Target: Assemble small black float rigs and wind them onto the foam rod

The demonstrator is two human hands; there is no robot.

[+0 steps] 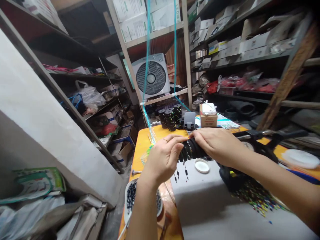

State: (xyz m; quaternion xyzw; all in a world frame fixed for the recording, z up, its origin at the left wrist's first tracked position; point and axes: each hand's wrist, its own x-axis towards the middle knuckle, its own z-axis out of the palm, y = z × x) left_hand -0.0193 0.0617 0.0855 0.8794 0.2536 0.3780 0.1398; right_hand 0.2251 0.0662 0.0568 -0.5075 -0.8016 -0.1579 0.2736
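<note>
Several black beaded bracelets [187,150] are bunched side by side around a black bar held up over the work table. Short beaded tails dangle from some of them. My left hand [161,160] is closed around the bar's left end and the bracelets there, its thumb pressed in towards the fingers. Just right of it, my right hand [216,143] curls over the bar and its black bands, with its fingertips close to those of my left hand. The fingers partly hide what lies beneath them. Below the bracelets lies a round white lid [202,166].
A white tray [125,200] of black beads sits under my left forearm. Loose coloured beads [262,206] lie under my right forearm. Black spools [170,120], a grey stand [189,119] and a cardboard box [208,121] line the back. Turquoise strands [175,50] hang beyond.
</note>
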